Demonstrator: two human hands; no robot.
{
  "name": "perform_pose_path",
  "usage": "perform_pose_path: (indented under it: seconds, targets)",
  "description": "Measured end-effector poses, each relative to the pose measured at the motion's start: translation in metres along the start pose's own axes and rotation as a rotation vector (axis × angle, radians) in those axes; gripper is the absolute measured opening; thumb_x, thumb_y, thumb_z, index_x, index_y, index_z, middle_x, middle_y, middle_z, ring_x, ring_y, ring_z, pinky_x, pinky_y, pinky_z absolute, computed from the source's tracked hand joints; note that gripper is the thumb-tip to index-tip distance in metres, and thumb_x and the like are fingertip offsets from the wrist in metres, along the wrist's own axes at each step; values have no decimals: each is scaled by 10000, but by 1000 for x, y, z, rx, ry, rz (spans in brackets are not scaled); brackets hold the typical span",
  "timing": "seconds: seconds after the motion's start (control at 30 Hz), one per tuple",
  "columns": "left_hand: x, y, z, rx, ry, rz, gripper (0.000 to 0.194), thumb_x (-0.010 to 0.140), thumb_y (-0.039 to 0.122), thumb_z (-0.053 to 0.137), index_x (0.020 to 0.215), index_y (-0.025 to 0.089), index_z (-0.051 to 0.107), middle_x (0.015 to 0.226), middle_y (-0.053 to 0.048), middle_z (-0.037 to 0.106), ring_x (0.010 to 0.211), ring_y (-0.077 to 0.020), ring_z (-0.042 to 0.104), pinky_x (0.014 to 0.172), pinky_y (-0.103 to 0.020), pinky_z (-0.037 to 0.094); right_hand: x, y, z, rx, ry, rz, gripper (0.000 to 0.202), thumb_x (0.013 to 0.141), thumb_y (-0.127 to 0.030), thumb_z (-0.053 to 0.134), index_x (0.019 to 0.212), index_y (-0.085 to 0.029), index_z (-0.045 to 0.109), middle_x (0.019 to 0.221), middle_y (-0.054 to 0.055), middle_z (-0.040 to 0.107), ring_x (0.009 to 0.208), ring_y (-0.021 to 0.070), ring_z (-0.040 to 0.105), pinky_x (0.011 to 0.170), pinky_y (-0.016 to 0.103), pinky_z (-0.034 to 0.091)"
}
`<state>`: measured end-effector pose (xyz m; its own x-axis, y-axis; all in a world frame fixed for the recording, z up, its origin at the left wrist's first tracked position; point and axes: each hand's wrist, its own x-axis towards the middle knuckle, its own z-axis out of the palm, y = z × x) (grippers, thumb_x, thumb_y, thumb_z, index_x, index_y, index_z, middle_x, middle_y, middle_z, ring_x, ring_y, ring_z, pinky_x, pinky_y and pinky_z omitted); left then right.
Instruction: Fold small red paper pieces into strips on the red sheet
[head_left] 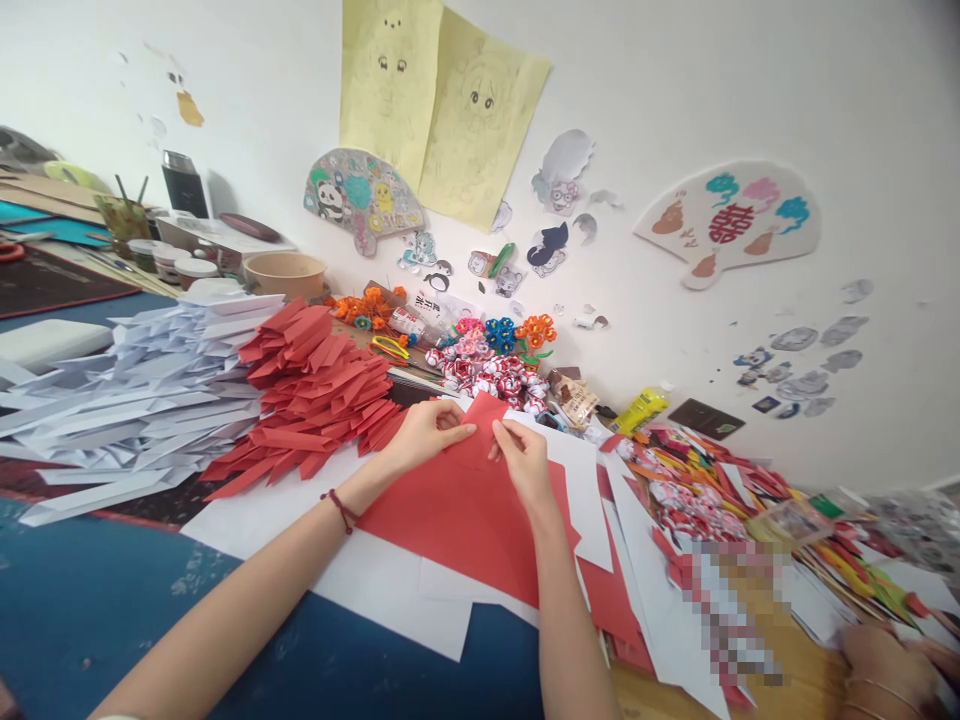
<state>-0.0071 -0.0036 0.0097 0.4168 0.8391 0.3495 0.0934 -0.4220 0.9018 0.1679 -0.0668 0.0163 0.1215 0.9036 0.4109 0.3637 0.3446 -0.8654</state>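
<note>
Between my two hands is a small red piece of paper [488, 412], held up over a larger red sheet [457, 510]. My left hand [435, 432] pinches its left edge between thumb and fingers. On the other edge, my right hand [521, 455] closes thumb and forefinger on the same piece. The large red sheet lies over white sheets [397, 590] on the blue tabletop [322, 660]. A heap of folded red paper strips [322, 380] is just left of my left hand, beside a bigger heap of folded white strips [157, 380].
Paper flowers [495, 370] and a tan bowl [285, 274] stand along the wall. A yellow packet [641, 408] lies at the right, near more red and white paper pieces [705, 510]. Another person's hand [889, 665] is at the lower right. A black flask [184, 187] stands at the back left.
</note>
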Motion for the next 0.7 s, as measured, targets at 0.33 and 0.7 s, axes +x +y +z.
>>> perform_pose_path:
  seconds: [0.33,0.7]
  targets:
    - [0,0,1,-28,0,-7,346,730,480,694,753,142,625,622,5,574,540,-94,493,500,-188,374,0,1,-1,-19,-13,-3,395,901,-482,533,628,-200,572,562,3,571,555,158,541,586,276,421]
    - [1,-1,2,-23,-4,2,341,725,469,706,738,138,626,595,13,574,523,-90,511,502,-190,387,-1,-1,-2,-19,-16,-4,387,906,-460,537,622,-199,569,560,5,573,553,161,541,592,284,421]
